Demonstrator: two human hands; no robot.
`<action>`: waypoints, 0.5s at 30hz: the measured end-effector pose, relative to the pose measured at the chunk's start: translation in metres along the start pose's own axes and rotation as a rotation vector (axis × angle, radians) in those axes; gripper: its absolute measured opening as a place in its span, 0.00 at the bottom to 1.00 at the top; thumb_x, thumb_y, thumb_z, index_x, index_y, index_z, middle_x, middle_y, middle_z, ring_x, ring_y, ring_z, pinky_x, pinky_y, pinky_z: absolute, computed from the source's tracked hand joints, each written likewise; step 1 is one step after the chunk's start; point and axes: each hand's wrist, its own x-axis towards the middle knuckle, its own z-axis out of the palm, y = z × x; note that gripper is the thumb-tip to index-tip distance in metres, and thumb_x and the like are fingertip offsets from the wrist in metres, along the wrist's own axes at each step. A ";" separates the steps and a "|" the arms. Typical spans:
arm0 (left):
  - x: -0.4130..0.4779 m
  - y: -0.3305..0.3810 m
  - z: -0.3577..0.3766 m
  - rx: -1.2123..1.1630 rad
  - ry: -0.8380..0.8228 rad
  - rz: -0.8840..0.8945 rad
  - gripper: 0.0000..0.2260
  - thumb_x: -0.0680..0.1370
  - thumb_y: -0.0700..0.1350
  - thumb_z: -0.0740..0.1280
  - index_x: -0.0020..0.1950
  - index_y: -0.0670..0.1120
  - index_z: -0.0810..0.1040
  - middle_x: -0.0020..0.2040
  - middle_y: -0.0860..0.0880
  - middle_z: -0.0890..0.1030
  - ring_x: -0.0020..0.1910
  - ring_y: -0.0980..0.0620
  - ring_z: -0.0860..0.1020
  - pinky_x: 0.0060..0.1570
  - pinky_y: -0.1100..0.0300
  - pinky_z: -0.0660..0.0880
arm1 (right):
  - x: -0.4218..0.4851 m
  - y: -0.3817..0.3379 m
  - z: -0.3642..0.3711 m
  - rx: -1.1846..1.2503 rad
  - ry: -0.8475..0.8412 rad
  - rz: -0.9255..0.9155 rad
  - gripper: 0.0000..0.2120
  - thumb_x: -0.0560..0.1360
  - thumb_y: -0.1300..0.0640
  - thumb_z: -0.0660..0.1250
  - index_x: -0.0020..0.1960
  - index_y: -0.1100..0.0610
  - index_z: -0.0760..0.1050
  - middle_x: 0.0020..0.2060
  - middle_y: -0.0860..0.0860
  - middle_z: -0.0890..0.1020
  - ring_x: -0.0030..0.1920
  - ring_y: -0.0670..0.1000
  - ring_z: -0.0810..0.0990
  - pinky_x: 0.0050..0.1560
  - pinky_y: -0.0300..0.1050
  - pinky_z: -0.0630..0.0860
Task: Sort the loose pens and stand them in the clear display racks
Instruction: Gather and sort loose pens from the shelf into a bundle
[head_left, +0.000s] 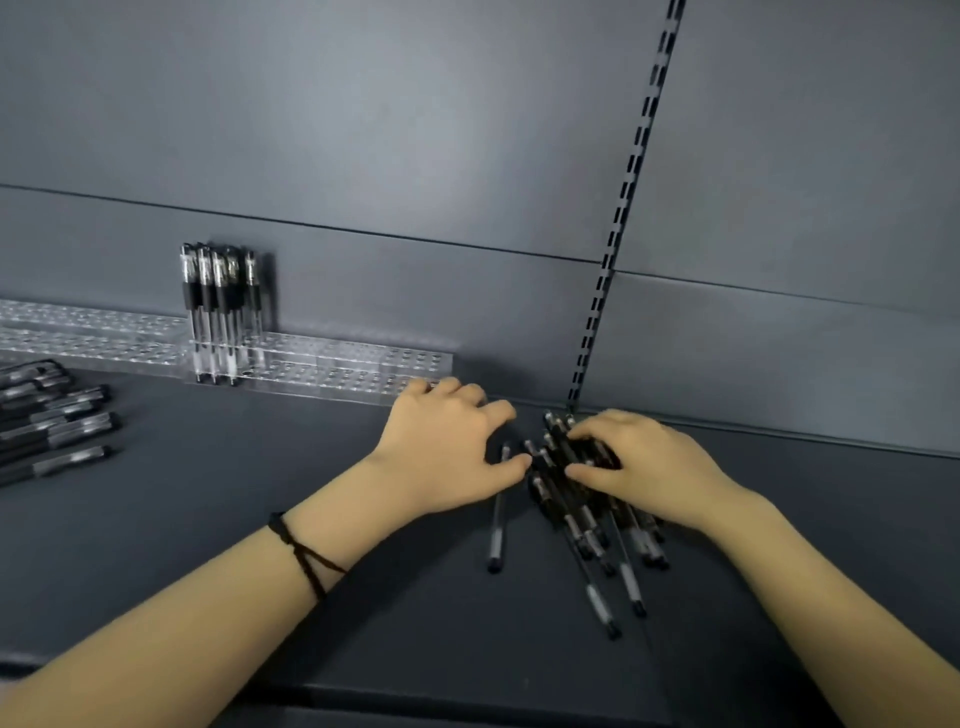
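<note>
Several pens (587, 530) hide under right hand (644, 467), fingers (592, 427) gripping them; left hand (447, 447) fingers relaxed.

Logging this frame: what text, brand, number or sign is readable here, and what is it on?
No text can be read.
standing pens: pale bands below the caps may carry print, too blurred to read.
loose pens: no legible marking.
pens at the left edge: pale bands, too blurred to read.
clear racks and shelf wall: no text in view.
</note>
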 end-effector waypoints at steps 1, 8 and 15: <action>0.007 0.007 0.001 -0.008 -0.011 -0.014 0.30 0.73 0.71 0.48 0.68 0.59 0.70 0.64 0.53 0.77 0.65 0.49 0.72 0.63 0.50 0.65 | 0.002 0.005 -0.001 0.006 -0.004 0.014 0.24 0.75 0.36 0.62 0.67 0.45 0.71 0.62 0.42 0.74 0.62 0.47 0.74 0.54 0.45 0.73; 0.045 0.044 0.019 -0.175 0.044 -0.172 0.29 0.72 0.68 0.47 0.63 0.57 0.74 0.58 0.54 0.80 0.61 0.51 0.74 0.60 0.52 0.67 | 0.019 0.011 0.002 0.112 -0.044 0.155 0.25 0.70 0.29 0.64 0.54 0.49 0.74 0.43 0.43 0.75 0.46 0.47 0.77 0.38 0.45 0.72; 0.033 0.036 0.030 -0.425 0.049 -0.260 0.16 0.79 0.60 0.57 0.58 0.55 0.77 0.55 0.55 0.80 0.58 0.52 0.75 0.53 0.57 0.70 | 0.016 0.022 0.002 0.380 -0.120 0.251 0.19 0.68 0.38 0.73 0.44 0.53 0.78 0.40 0.46 0.81 0.43 0.45 0.79 0.50 0.49 0.79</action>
